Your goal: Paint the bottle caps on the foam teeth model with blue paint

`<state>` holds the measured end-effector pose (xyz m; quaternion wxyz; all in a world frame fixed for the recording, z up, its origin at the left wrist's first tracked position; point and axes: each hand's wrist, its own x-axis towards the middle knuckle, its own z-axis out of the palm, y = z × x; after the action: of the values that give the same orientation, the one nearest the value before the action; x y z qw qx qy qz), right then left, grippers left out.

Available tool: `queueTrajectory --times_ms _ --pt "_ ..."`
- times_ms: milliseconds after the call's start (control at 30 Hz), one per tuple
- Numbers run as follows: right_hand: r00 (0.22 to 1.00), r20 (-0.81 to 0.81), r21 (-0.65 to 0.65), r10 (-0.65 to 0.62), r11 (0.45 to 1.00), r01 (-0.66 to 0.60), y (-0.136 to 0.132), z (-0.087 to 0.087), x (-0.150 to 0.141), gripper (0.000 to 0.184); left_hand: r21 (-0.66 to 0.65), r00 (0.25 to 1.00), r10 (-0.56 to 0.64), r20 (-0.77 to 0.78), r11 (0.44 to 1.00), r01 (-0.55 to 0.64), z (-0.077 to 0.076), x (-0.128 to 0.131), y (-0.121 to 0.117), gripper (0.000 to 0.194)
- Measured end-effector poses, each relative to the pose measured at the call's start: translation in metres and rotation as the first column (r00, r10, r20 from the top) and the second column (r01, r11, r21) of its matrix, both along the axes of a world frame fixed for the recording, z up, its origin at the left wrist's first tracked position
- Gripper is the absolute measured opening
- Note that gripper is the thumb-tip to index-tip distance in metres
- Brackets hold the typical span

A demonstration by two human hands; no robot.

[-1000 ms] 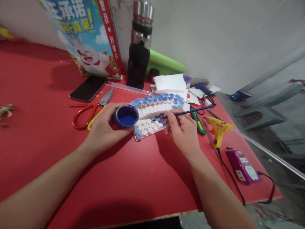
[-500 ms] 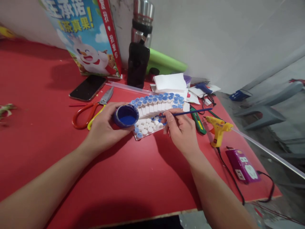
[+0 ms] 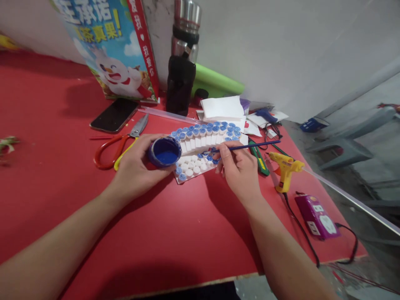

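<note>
My left hand (image 3: 135,166) is wrapped round a small open jar of dark blue paint (image 3: 165,153), tilted toward me. In my right hand (image 3: 237,168) a thin blue paintbrush (image 3: 253,146) is pinched, its tip pointing left onto the round tops of a white model (image 3: 195,146). Curved rows of small white cylinders make up this model on a white base. Many tops at its back and right are blue; several discs at the front left are plain white. The brush tip lies among the discs near the model's middle, and my fingers partly hide its right side.
Left of the jar lie scissors (image 3: 120,146) and a phone (image 3: 114,115). Behind stand a printed bag (image 3: 125,62), a black object (image 3: 180,85) and a steel bottle (image 3: 187,25). At right are a green cutter (image 3: 259,160), a yellow glue gun (image 3: 284,166) and a purple power box (image 3: 317,216) with cables.
The brush and my right hand have shifted very slightly over the discs. The left hand still holds the jar in nearly the same place, and the view has drifted a little.
</note>
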<state>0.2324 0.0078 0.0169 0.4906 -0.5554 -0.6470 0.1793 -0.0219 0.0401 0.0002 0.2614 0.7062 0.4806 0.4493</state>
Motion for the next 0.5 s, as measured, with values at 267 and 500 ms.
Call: queueTrajectory --times_ms 267,500 --pt "0.998 -0.065 -0.051 0.022 0.998 -0.026 0.0031 -0.0035 0.0026 0.034 -0.007 1.000 -0.002 -0.007 1.000 0.002 0.0013 -0.0001 -0.0002 0.054" --pt "0.997 -0.070 -0.047 0.031 0.998 -0.034 0.0018 -0.0035 0.0016 0.034 -0.020 1.000 -0.002 -0.006 1.000 0.002 0.0023 -0.0004 -0.0006 0.054"
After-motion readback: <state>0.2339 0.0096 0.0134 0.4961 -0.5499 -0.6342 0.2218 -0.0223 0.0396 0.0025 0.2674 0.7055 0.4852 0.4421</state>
